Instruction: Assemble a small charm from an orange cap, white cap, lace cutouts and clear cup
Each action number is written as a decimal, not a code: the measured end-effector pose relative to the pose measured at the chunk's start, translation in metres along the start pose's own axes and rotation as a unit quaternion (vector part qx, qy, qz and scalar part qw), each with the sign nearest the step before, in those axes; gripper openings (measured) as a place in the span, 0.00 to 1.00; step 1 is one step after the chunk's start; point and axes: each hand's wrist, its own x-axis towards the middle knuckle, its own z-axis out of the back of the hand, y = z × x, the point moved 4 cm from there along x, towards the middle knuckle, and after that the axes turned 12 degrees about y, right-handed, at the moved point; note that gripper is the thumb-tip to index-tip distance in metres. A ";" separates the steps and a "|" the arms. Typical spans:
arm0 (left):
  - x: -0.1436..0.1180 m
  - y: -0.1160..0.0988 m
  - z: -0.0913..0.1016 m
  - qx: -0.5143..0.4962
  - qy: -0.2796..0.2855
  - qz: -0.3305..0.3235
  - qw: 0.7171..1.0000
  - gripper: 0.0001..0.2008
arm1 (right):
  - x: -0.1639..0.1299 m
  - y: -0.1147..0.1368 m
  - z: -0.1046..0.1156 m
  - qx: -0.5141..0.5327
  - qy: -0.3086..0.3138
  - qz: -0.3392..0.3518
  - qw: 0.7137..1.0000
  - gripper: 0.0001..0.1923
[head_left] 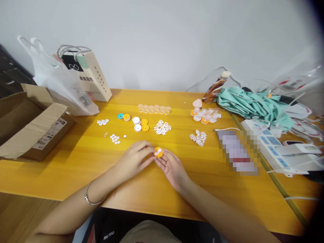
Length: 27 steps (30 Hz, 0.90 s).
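While both hands pinch orange disc, waistband reads "miu miu".

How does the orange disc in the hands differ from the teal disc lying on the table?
The orange disc is held between the left hand and right hand, off the table; the teal disc lies flat, untouched. The orange disc carries small white pieces; the teal disc shows only a white centre. Both are small and round.

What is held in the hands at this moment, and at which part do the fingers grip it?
A small orange disc with white pieces on it is held between both hands: the left hand and the right hand pinch its rim with their fingertips.
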 end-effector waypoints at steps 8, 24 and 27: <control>0.002 0.002 -0.018 -0.049 0.000 0.007 0.999 0.05 | -0.002 -0.009 0.001 -0.034 0.018 -0.015 0.999 0.10; -0.005 -0.016 -0.021 0.138 -0.091 -0.019 0.986 0.07 | -0.001 -0.005 -0.002 -0.098 -0.005 0.041 0.994 0.11; -0.006 -0.012 -0.021 0.090 -0.092 -0.021 0.991 0.06 | -0.003 -0.006 -0.003 -0.074 0.002 0.027 0.997 0.10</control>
